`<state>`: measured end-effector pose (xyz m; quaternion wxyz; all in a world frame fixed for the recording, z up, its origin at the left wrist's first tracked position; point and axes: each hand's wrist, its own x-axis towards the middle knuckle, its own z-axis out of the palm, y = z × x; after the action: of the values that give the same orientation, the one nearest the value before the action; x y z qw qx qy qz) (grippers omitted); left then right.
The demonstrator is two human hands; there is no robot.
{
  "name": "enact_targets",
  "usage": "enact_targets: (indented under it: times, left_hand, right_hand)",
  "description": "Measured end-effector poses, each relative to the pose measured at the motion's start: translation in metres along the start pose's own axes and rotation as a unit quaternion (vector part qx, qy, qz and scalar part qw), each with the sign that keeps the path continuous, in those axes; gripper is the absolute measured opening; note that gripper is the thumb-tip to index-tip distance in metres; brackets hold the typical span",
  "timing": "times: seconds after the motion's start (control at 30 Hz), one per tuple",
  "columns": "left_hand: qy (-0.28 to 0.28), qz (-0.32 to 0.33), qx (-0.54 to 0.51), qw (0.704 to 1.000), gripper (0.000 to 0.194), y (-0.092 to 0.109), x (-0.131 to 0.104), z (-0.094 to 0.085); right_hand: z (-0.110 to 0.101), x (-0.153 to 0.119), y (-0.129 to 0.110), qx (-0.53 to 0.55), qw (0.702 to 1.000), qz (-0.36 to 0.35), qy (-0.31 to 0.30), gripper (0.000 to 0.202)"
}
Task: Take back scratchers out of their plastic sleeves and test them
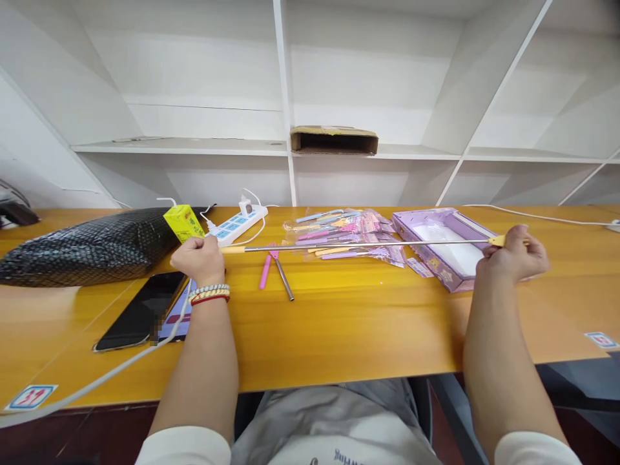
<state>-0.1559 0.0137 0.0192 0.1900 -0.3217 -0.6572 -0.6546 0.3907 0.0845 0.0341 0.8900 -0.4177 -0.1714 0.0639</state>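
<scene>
A telescopic back scratcher [368, 245] is stretched out level across the view, its thin metal rod drawn long. My left hand [199, 258] is closed around its yellow handle. At the other end, my right hand [518, 255] grips the yellow head, most of which the fingers hide. Below the rod, on the table, lie a pink handle [265, 271] and a metal rod with a pink claw head [283, 278]. Just beyond the rod is a pile of back scratchers in clear wrappers [339, 232], in several colours. A purple display box [402, 223] sits open near my right hand.
Left of me, two phones [138, 316] lie by my forearm, crossed by a white cable [121, 368]. Behind are a black wrapped bundle [92, 248], a yellow drink carton [184, 223] and a power strip [242, 225]. A cardboard box [334, 141] rests on the white shelf [194, 147].
</scene>
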Motion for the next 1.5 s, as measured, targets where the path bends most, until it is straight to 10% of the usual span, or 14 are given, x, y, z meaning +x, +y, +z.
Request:
enact_targets:
  times: [0.2, 0.43, 0.83, 1.03, 1.5]
  left_hand:
    - [-0.023, -0.027, 0.005, 0.999, 0.029, 0.006, -0.002, 0.003]
    - [-0.058, 0.004, 0.019, 0.998, 0.032, 0.026, -0.012, 0.006]
    - [-0.371, 0.219, 0.108, 0.896, 0.055, 0.122, -0.115, 0.016]
    - [-0.42, 0.222, 0.138, 0.869, 0.056, 0.112, -0.103, 0.009]
    - [-0.464, 0.317, 0.033, 0.827, 0.023, 0.09, -0.111, 0.022]
  right_hand:
    - [0.004, 0.024, -0.004, -0.112, 0.991, -0.062, -0.023, 0.02]
    - [0.007, 0.02, -0.009, -0.122, 0.991, 0.018, -0.046, 0.023]
    - [0.036, -0.19, -0.016, -0.04, 0.871, 0.116, -0.476, 0.028]
    - [0.021, -0.205, -0.005, -0.04, 0.803, 0.168, -0.57, 0.033]
    - [0.019, -0.186, 0.009, -0.068, 0.777, 0.205, -0.591, 0.038]
